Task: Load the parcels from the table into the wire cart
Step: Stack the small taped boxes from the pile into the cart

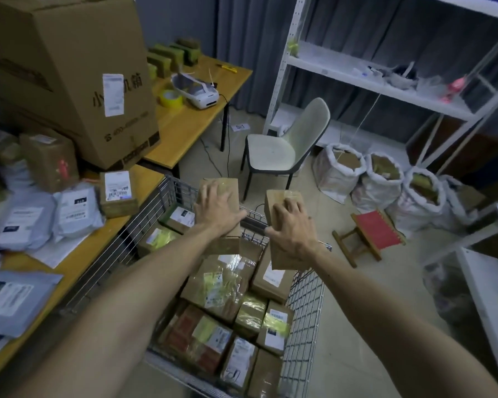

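At nine o'clock, the table (78, 271) holds two small brown boxes (118, 193) and at least three grey mail bags (78, 211). The left hand (217, 208) grasps the first box (224, 186) and the right hand (292, 225) the second box (279, 198), both over the twelve-o'clock end of the wire cart (305, 311) (roughly nine parcels (219, 282) already inside). They are best lowered flat onto the stack, not dropped.

The wooden table (94, 245) bears grey mailer bags (23, 222) and taped brown parcels (118, 193).
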